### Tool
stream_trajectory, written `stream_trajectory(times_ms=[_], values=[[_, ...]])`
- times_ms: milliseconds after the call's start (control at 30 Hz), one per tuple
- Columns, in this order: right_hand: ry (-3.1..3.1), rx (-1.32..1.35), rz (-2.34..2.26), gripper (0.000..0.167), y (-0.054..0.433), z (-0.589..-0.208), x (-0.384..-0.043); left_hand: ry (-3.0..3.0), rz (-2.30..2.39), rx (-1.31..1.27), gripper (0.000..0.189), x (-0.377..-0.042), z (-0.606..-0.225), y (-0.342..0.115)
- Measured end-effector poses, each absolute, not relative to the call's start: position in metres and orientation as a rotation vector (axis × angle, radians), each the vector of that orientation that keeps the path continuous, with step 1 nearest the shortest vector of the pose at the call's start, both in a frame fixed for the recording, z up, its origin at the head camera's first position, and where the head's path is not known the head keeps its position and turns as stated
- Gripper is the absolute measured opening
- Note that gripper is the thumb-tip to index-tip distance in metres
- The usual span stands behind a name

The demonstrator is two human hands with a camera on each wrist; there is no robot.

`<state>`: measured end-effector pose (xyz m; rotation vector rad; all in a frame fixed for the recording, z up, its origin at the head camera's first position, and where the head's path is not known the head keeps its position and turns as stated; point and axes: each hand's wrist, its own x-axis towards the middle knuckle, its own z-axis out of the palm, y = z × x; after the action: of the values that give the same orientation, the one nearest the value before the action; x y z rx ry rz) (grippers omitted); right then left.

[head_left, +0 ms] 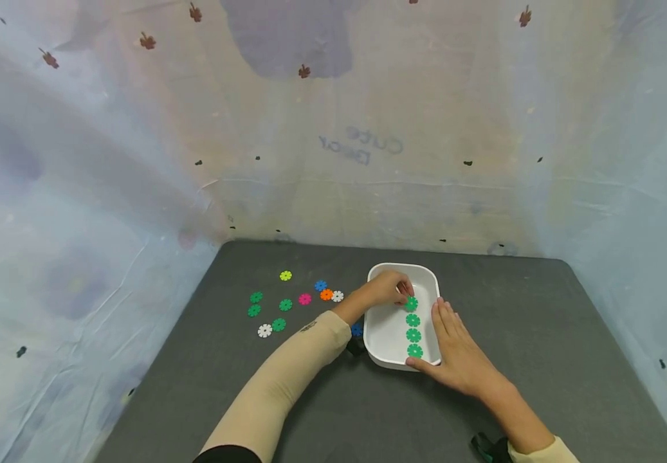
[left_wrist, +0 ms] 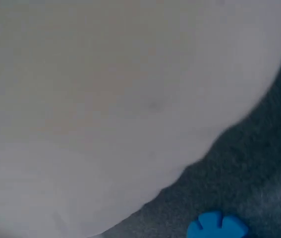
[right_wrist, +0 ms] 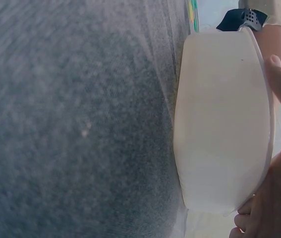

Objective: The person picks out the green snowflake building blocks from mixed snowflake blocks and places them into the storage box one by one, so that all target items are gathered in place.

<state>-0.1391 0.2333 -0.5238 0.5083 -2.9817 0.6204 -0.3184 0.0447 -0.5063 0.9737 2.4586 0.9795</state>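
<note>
A white tray (head_left: 388,341) stands on the grey table, with several green notched discs in a column down its right half. Reaching in over the tray's left side, my left hand (head_left: 390,287) pinches the farthest green disc (head_left: 411,304) between thumb and fingertips. The nearest green disc (head_left: 415,350) lies by the front wall. My right hand (head_left: 457,354) rests at the tray's front right corner, fingers straight along the right rim and thumb at the front rim. In the right wrist view the tray's outer wall (right_wrist: 224,124) shows beside that thumb.
Left of the tray lie loose notched discs: yellow (head_left: 285,275), pink (head_left: 305,299), orange (head_left: 326,294), white (head_left: 265,330) and several green ones (head_left: 278,325). A blue disc (head_left: 357,330) is close to the tray's left wall, below my left forearm. Patterned sheeting (head_left: 356,206) hangs behind the table.
</note>
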Motion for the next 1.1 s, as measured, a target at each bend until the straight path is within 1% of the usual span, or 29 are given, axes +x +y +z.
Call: stream_trajectory(times_ms=[400, 533, 700, 867, 1100], values=[[-2.982, 0.513, 0.618, 0.129, 0.231, -0.527, -0.140, 2.542, 0.854, 0.906, 0.009, -0.317, -0.513, 0.048], [-2.985, 0.509, 0.616, 0.129, 0.230, -0.528, -0.141, 2.573, 0.848, 0.919, 0.009, -0.317, -0.516, 0.047], [-2.996, 0.500, 0.616, 0.129, 0.229, -0.528, -0.141, 2.576, 0.904, 1.005, 0.010, -0.320, -0.515, 0.043], [-2.999, 0.492, 0.616, 0.129, 0.230, -0.527, -0.140, 2.574, 0.932, 1.096, 0.013, -0.323, -0.504, 0.030], [-2.997, 0.478, 0.598, 0.130, 0.231, -0.523, -0.139, 2.540, 1.004, 1.079, 0.018, -0.320, -0.478, -0.006]])
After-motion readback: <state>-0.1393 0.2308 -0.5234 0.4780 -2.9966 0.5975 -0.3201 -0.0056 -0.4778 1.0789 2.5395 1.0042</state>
